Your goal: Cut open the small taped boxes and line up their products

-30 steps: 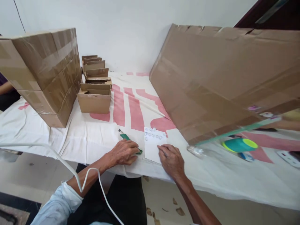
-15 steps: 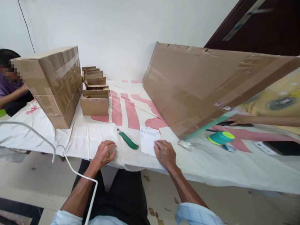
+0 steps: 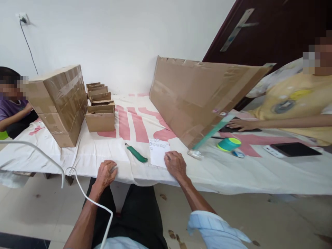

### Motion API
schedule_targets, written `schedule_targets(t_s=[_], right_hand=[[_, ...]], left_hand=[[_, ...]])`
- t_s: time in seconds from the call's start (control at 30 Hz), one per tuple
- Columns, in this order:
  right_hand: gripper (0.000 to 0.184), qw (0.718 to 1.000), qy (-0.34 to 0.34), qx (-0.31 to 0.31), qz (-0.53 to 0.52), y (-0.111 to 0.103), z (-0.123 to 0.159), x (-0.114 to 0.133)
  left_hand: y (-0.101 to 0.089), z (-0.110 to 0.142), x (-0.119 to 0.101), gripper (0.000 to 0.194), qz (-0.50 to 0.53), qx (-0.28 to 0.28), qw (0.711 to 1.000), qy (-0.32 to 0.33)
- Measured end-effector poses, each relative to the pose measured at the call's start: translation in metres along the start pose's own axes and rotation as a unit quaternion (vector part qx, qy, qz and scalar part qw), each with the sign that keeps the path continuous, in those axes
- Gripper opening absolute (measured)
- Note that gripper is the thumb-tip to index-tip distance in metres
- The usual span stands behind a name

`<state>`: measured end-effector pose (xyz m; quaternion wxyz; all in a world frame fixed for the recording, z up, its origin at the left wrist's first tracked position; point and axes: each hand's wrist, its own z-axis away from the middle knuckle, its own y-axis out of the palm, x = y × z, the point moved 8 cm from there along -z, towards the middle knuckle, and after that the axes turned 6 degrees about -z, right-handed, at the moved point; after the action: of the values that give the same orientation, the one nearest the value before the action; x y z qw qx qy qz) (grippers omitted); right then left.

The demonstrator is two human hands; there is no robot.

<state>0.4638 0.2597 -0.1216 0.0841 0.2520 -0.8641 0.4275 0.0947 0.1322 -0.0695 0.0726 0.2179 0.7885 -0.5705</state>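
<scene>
My left hand (image 3: 105, 173) rests on the front edge of the cloth-covered table (image 3: 233, 176), fingers loosely bent and apart, with nothing seen in it. To its right lies a green-handled utility knife (image 3: 137, 154), which no hand touches. A small white sheet of paper (image 3: 157, 157) with rows of drawn marks is beside the knife. My right hand (image 3: 176, 165) is closed at the right edge of the sheet, its fingers curled around something small and dark that I cannot make out.
Stacked taped boxes (image 3: 59, 107) and several open cartons (image 3: 100, 121) stand left. A large cardboard panel (image 3: 192, 97) leans behind. Right are a teal cup-like object (image 3: 228, 144), crumpled clear plastic (image 3: 195, 154) and a phone (image 3: 295, 149). A white cable (image 3: 90, 200) crosses before me. People sit at both sides.
My left hand has let go of the utility knife and moved left to the table edge. My right hand stays by the paper. The view has swung right, showing more of the person there.
</scene>
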Motion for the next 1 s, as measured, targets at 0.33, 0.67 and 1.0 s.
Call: schedule_targets(t_s=[0.33,0.67,1.0], right_hand=[[0.021,1.0,0.003,-0.017,-0.008,-0.005,-0.004,0.004],[0.026,1.0,0.01,-0.01,-0.026,-0.013,-0.007,0.009],[0.014,0.999,0.018,-0.034,-0.022,-0.019,-0.011,0.006]], left_hand=[[-0.02,-0.014,0.034,0.025,-0.041,0.006,0.999,-0.019],[-0.023,-0.071,0.046,0.03,-0.051,0.075,0.996,0.019],[0.036,-0.134,-0.095,0.024,-0.021,0.137,0.946,0.294]])
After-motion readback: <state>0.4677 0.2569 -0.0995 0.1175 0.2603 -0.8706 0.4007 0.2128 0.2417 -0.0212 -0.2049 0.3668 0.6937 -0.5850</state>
